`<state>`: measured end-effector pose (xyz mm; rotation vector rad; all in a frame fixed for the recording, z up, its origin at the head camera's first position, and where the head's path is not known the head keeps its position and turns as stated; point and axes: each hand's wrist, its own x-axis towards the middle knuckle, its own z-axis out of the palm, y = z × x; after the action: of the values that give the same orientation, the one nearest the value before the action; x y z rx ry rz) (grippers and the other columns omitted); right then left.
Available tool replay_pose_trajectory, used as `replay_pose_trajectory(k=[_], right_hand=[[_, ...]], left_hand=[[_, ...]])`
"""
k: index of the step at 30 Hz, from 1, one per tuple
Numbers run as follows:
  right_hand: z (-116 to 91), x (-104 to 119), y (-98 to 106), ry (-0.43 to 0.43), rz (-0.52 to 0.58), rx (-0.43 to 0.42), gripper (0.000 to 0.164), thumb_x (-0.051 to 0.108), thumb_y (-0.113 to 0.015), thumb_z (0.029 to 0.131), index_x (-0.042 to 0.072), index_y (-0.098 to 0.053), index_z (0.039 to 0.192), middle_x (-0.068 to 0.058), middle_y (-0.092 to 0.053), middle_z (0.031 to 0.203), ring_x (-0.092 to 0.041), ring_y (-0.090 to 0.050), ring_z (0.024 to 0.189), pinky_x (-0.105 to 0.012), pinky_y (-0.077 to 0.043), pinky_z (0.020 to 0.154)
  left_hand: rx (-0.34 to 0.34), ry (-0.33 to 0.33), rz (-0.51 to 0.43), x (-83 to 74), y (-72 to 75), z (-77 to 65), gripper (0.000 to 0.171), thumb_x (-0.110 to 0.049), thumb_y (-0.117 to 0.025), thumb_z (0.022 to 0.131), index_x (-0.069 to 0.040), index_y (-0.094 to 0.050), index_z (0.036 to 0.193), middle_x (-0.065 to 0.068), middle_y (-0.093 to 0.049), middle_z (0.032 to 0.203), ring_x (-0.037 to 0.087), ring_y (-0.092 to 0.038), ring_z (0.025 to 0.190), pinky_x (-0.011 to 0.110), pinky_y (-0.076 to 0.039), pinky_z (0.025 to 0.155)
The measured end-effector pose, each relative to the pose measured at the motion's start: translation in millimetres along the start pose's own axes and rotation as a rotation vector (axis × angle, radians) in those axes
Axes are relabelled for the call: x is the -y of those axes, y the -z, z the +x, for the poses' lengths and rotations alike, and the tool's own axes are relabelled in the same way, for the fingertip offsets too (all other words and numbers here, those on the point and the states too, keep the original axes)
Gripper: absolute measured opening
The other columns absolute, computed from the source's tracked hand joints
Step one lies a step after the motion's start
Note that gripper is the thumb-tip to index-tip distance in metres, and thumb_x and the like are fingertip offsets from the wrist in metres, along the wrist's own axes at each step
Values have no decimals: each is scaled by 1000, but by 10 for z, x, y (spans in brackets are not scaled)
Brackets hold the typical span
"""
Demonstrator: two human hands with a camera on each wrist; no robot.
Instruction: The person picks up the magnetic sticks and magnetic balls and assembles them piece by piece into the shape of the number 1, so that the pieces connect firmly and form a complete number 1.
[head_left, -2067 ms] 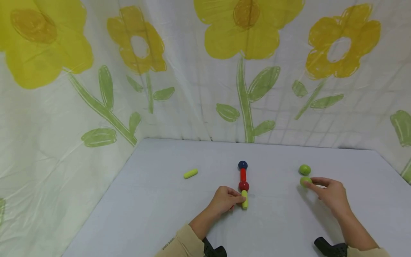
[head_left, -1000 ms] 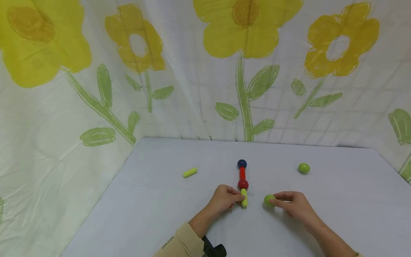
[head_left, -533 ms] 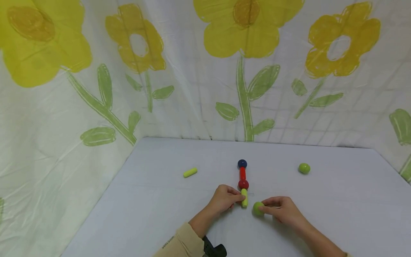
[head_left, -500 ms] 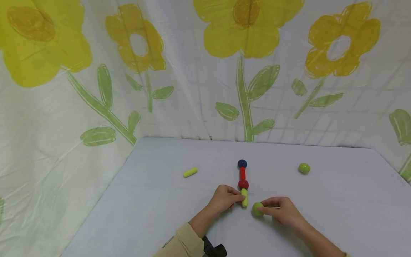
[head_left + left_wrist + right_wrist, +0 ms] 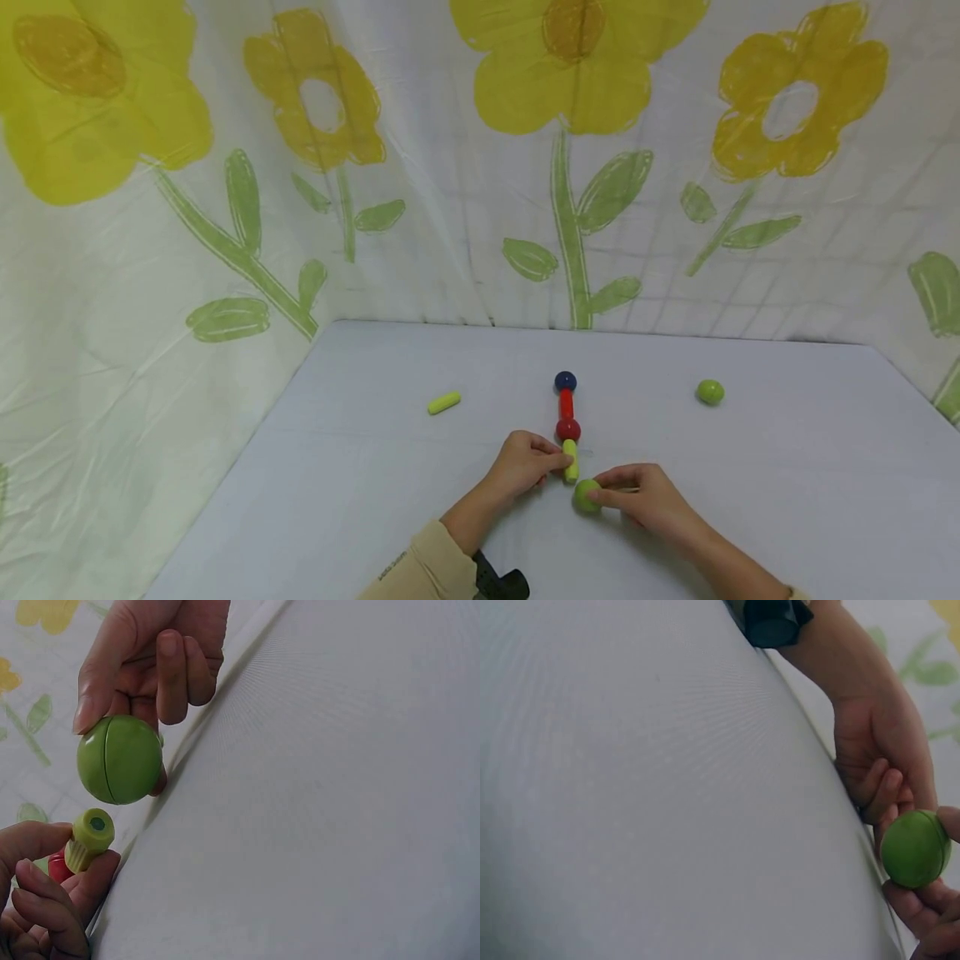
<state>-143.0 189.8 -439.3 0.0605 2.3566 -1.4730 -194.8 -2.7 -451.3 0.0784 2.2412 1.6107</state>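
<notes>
In the head view a chain lies on the table: a dark blue ball (image 5: 566, 381), a red rod (image 5: 566, 405), a red ball (image 5: 567, 429) and a yellow-green rod (image 5: 572, 472). My left hand (image 5: 517, 464) pinches that last rod between thumb and finger. A dark round spot marks the rod's near end (image 5: 97, 823) in the left wrist view. My right hand (image 5: 647, 498) holds a seamed green ball (image 5: 585, 497) by its right side, close by the rod's near end. A narrow gap shows between ball and rod in the left wrist view.
Another yellow-green rod (image 5: 444, 403) lies to the left on the white table (image 5: 337, 467). Farther back on the right rests a second green ball (image 5: 710, 392). A white curtain (image 5: 442, 250) with painted flowers hangs behind the table's far edge.
My right hand has carried the green ball leftward and nearer, from beside the other green ball to the rod's near end. The left hand keeps its pinch in place.
</notes>
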Motion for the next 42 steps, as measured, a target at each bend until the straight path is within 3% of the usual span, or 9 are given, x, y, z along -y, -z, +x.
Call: replay_pose_trajectory(k=[42], right_hand=[[44,27,-186,-61,55,-62,53,42,-79,69,5,-68,105,0,-67,87,-10,-34,44,-21,-27,43]], left_hand=[[4,-17,-34,6,2,19,20,-21,-73,80,-3,-71,86,4,-69,70,7,-40,45,17,-34,45]])
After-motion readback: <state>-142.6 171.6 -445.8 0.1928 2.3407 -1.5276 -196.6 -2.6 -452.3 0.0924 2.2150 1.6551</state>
